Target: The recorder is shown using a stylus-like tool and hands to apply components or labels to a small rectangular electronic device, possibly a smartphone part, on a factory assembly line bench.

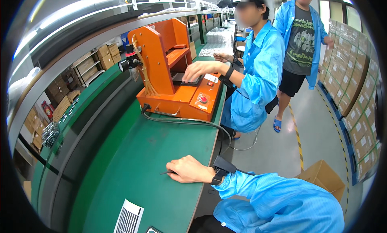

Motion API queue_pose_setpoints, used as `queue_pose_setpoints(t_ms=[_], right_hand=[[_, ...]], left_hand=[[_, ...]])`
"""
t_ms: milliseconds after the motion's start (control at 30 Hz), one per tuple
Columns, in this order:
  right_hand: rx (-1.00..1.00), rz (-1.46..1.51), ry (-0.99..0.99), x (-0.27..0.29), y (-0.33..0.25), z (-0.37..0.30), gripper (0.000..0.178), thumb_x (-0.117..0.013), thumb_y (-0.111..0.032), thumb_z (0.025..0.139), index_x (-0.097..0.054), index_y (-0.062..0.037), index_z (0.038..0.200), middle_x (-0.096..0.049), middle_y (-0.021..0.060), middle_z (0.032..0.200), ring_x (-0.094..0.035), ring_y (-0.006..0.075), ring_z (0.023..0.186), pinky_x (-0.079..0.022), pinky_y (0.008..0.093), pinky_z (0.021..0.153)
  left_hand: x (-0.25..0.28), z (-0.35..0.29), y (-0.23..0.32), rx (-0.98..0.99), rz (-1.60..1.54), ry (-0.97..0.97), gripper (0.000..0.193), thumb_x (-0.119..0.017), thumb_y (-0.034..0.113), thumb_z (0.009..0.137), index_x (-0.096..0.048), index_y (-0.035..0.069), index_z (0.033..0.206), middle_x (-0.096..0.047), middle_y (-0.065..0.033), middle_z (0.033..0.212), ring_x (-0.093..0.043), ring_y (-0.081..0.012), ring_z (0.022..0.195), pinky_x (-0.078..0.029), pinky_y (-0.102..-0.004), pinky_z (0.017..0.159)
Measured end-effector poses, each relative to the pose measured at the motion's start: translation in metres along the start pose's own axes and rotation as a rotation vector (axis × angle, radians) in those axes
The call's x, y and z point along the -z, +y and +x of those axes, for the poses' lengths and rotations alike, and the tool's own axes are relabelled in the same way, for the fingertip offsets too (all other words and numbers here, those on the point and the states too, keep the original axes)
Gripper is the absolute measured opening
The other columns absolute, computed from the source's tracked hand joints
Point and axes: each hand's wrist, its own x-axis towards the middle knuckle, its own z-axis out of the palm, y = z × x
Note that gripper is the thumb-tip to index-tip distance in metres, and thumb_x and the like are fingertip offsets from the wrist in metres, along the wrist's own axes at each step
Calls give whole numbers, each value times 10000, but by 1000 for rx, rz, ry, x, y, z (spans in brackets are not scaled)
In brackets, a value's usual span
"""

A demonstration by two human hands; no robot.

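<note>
My right hand [188,169] rests low over the green bench top [161,140] near its right edge. It is closed, palm down, around a slim dark tool [165,173]. Only the tool's thin tip sticks out to the left, so its exact kind does not show. A black wristband with a small box sits on that wrist. Closer to me lies a white sheet with rows of dark label-like rectangles [130,217]. The corner of a dark flat object [153,229] shows at the lower edge, mostly cut off. My left hand is out of the picture.
An orange machine [177,100] stands further along the bench, its grey cable [189,121] looping over the edge. A seated co-worker [256,68] reaches into it; another person [300,39] stands behind. An open carton [322,178] and stacked boxes [346,68] are at right.
</note>
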Motion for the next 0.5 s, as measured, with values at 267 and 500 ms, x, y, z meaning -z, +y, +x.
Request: queue_pose_setpoints(t_ms=[267,500], right_hand=[[6,30,-63,3,-4,2,180,-594,-203,832,-558,-29,803,-626,133,751,-624,336,650,-490,440,566],[17,-49,0,0,-5,3,153,-613,-214,816,-584,-65,800,-622,116,723,-636,308,665,-506,423,567]], left_hand=[[0,-8,-9,-25,-44,-13,88,-652,20,841,-652,-68,846,-649,-130,724,-599,-160,658,-490,-275,602],[7,2,6,-90,-49,-3,48,-667,22,802,-654,-24,806,-637,-137,742,-592,-260,660,-456,-341,620]])
